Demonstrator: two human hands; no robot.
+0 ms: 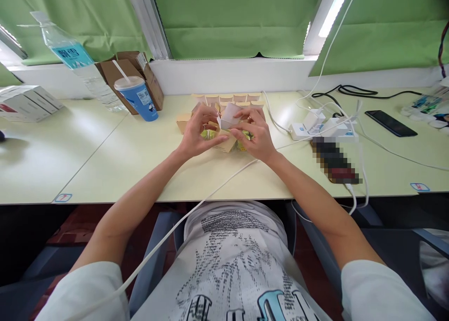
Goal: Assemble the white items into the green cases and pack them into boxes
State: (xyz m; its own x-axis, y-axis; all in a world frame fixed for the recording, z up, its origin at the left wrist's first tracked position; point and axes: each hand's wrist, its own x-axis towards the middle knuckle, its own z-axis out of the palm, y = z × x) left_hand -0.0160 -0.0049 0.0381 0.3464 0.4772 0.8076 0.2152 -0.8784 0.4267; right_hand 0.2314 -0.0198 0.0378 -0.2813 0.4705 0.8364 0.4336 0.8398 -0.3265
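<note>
Green blinds (238, 22) back the pale table (115, 157). From my remote seat I watch my left hand (198, 131) and right hand (257, 131) grasp one small pale box (229, 115) between them, mid-table. I judge the step as working its raised flap, calling for light fingertips. Far left: one bottle (82, 65), one cup (142, 99); the open boxes (242, 98) beyond overlap uncountably.

From here I see a pale table (115, 162) carrying white boxes (30, 103), bottle (96, 85), cardboard box (156, 85), blue cup (138, 101), beige cartons (183, 121), white cable (270, 110), power strip (299, 131) and black phone (391, 123)
</note>
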